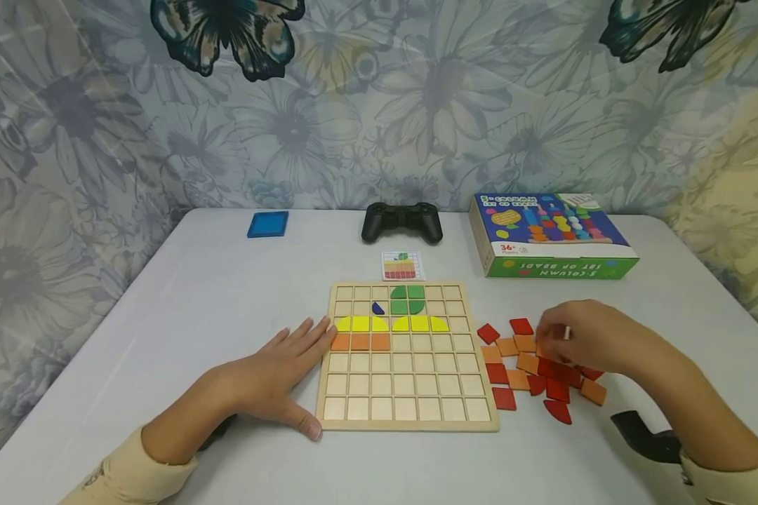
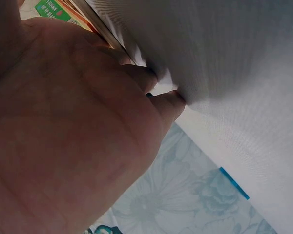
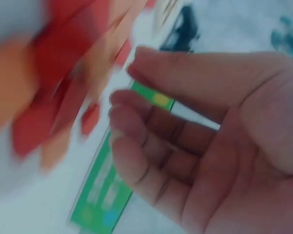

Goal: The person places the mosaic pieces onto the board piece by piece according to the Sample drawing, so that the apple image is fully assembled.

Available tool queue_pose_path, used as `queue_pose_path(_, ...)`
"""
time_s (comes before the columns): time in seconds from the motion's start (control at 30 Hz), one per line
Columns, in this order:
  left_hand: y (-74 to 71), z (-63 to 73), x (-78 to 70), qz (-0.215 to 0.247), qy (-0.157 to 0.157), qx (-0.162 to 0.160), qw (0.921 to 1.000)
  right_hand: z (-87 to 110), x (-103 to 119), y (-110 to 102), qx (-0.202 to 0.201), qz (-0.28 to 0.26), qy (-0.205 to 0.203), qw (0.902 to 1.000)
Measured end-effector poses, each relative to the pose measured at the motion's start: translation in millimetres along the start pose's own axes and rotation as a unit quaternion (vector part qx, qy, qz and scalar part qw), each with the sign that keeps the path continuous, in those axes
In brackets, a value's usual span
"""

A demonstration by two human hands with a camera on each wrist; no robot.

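Observation:
A wooden grid board point(image 1: 410, 425) lies flat on the table. Green pieces point(image 1: 399, 307) fill a block near its top, with a small dark blue piece point(image 1: 377, 308) beside them. Yellow pieces point(image 1: 420, 323) form a row below, and three orange squares point(image 1: 360, 341) sit under its left part. My left hand point(image 1: 271, 375) rests with spread fingers along the board's left edge. Over the loose heap of red tiles point(image 1: 558, 390) and orange tiles point(image 1: 593, 392) hovers my right hand point(image 1: 596, 333). Its fingers bend loosely in the right wrist view, thumb apart, nothing between them.
Just behind the board lies a small pattern card point(image 1: 402, 266). A black game controller point(image 1: 402, 222) is farther back, with a blue square tray point(image 1: 268, 224) to its left. The bead-set box point(image 1: 552, 235) stands at the back right.

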State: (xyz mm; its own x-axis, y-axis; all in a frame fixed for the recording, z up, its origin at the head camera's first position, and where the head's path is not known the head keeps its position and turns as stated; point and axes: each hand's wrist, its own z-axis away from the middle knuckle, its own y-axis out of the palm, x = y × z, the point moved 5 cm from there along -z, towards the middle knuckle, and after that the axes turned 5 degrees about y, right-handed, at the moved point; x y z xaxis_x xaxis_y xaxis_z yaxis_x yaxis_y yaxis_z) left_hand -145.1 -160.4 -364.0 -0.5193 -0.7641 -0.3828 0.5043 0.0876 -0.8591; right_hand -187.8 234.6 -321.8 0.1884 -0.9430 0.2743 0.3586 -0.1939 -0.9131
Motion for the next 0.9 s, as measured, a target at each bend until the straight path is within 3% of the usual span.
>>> queue_pose_path(0.13, -1.0, 0.5, 0.9, -0.001, -0.005, -0.001, 1.0000, 4.7, -41, -2, 0.018, 0.011, 0.050, 0.9985)
queue_pose_path(0.3, -1.0, 0.7, 0.7, 0.003, -0.002, -0.001, 1.0000, 5.9, -64, 2, 0.010, -0.004, 0.060, 0.9981)
queue_pose_path(0.5, -0.2, 0.6, -0.3, 0.002, -0.005, 0.000, 1.0000, 6.4, -70, 3, -0.023, -0.011, 0.068, 0.9974)
queue_pose_path(0.7, -0.5, -0.8, 0.7, -0.005, -0.004, 0.000, 1.0000, 7.3, -69, 2, -0.023, -0.008, 0.086, 0.9960)
queue_pose_path(0.9, 0.4, -0.7, 0.3, -0.002, -0.007, 0.000, 1.0000, 7.5, -67, 4, -0.025, -0.032, 0.077, 0.9962)
